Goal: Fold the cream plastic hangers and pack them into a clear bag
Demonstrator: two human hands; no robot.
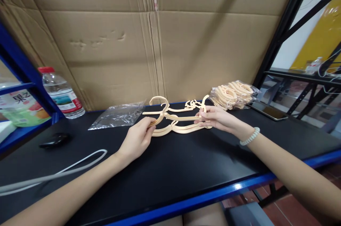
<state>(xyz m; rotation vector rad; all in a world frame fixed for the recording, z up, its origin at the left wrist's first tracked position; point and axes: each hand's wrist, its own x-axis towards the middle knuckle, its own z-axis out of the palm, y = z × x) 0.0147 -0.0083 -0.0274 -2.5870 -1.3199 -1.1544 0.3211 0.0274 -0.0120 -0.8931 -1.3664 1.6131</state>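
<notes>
My left hand (137,135) pinches the left end of a cream folding hanger (181,118), just below its hook (159,98). At the other end, my right hand (217,117) grips the same hanger between thumb and fingers, where a curved piece stands up. Another cream hanger (183,128) lies on the black table under the held one, partly covered by both hands. Behind them rest more cream hanger parts (193,104), overlapping so that their outlines are hard to separate.
A crumpled clear plastic bag (117,116) lies left of the hangers. Bagged hangers (231,93) sit at the back right beside a phone (269,111). A water bottle (64,94), a black mouse (55,140) and a white cable (53,177) are on the left. Cardboard (112,48) walls off the back.
</notes>
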